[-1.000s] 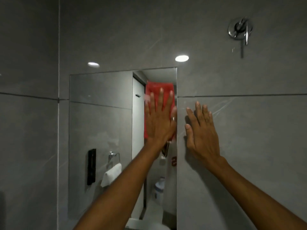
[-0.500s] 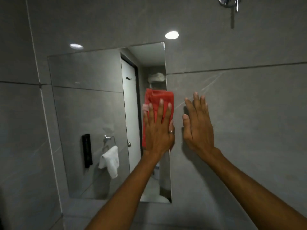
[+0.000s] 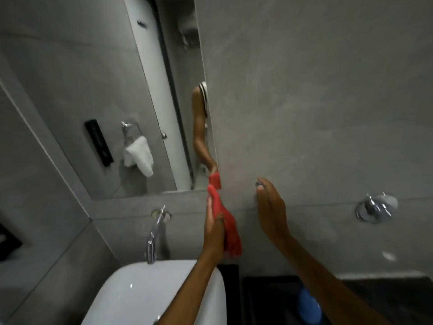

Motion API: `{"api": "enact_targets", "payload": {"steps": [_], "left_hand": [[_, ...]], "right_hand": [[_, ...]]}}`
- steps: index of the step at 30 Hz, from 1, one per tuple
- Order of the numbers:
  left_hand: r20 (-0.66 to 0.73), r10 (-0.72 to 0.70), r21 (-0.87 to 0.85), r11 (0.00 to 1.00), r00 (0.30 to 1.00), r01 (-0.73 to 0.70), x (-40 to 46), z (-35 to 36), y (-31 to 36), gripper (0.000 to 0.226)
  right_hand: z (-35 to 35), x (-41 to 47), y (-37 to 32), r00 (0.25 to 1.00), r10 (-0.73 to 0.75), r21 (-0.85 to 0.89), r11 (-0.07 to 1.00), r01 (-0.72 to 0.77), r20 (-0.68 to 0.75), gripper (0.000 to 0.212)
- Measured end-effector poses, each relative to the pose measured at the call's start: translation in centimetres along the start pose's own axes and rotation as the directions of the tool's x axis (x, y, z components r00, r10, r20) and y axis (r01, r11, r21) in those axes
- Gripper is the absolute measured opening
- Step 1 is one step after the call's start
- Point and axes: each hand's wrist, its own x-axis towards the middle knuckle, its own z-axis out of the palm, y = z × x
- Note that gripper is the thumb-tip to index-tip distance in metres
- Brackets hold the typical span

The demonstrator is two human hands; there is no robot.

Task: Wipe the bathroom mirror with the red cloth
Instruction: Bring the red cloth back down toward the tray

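The bathroom mirror (image 3: 98, 73) fills the upper left of the view, set into the grey wall. My left hand (image 3: 214, 228) grips the red cloth (image 3: 228, 227) just below the mirror's lower right corner, and the cloth hangs down against the wall. The cloth's reflection shows in that corner of the glass. My right hand (image 3: 271, 207) rests with fingers apart on the grey wall, to the right of the cloth, and holds nothing.
A chrome tap (image 3: 155, 231) juts from the wall over a white basin (image 3: 145, 294) at the bottom. A chrome wall valve (image 3: 376, 207) sits at the right. A blue object (image 3: 309, 308) lies on a dark counter below. The mirror reflects a white towel and a black dispenser.
My left hand has slid the cloth down the mirror's right edge and off its bottom corner onto the wall. My right hand has moved down the wall. The view has tilted downward to the basin.
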Motion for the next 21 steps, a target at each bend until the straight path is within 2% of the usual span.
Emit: {"api": "enact_targets", "payload": {"steps": [1, 2, 3, 4, 5, 6, 7, 9, 12, 15, 18, 21], "left_hand": [[-0.016, -0.176, -0.181, 0.969, 0.984, 0.17, -1.1, -0.1, -1.2, 0.071], [0.038, -0.288, -0.292, 0.913, 0.957, 0.286, -2.0, -0.2, -1.9, 0.063], [0.105, -0.34, -0.363, 0.862, 0.935, 0.354, -3.2, -0.2, -2.4, 0.056], [0.139, -0.354, -0.438, 0.815, 0.925, 0.378, -4.4, -0.1, -3.2, 0.053], [0.12, -0.346, -0.473, 0.804, 0.93, 0.36, -5.4, 0.1, -3.7, 0.047], [0.088, -0.34, -0.499, 0.799, 0.936, 0.337, -6.5, 0.7, -4.3, 0.041], [0.071, -0.346, -0.5, 0.799, 0.935, 0.334, -7.1, 1.2, -4.9, 0.038], [0.079, -0.427, -0.475, 0.778, 0.901, 0.411, -8.1, 2.4, -6.0, 0.035], [0.084, -0.525, -0.436, 0.745, 0.847, 0.505, -8.3, 2.7, -7.8, 0.042], [0.073, -0.582, -0.345, 0.747, 0.81, 0.568, -8.0, 2.7, -9.6, 0.048], [-0.007, -0.608, -0.023, 0.794, 0.794, 0.608, -7.7, 2.0, -12.4, 0.059], [-0.041, -0.647, 0.289, 0.722, 0.761, 0.629, -7.2, 0.5, -16.8, 0.077]], "right_hand": [[-0.4, -1.5, 1.8, 0.986, 0.16, 0.022, 0.987, -0.161, 0.051, 0.035], [-0.7, -2.4, 3.2, 0.929, 0.342, 0.063, 0.934, -0.353, 0.138, 0.034], [-1.0, -3.3, 4.4, 0.81, 0.523, 0.106, 0.819, -0.564, 0.266, 0.037], [-1.4, -4.5, 5.5, 0.634, 0.641, 0.149, 0.642, -0.752, 0.432, 0.045], [-1.5, -5.3, 6.4, 0.497, 0.638, 0.193, 0.485, -0.853, 0.589, 0.057], [-1.8, -6.3, 7.4, 0.436, 0.563, 0.264, 0.363, -0.894, 0.702, 0.067], [-1.8, -7.0, 8.2, 0.44, 0.503, 0.344, 0.276, -0.898, 0.744, 0.074], [-2.1, -7.7, 9.0, 0.474, 0.529, 0.441, 0.196, -0.876, 0.704, 0.076], [-3.2, -7.9, 10.4, 0.479, 0.615, 0.469, 0.193, -0.862, 0.626, 0.075], [-4.5, -8.1, 12.6, 0.438, 0.669, 0.438, 0.184, -0.88, 0.601, 0.078], [-5.6, -7.9, 15.0, 0.42, 0.718, 0.384, 0.227, -0.895, 0.555, 0.068], [-6.1, -8.3, 19.1, 0.369, 0.767, 0.267, 0.264, -0.927, 0.525, 0.045]]}}
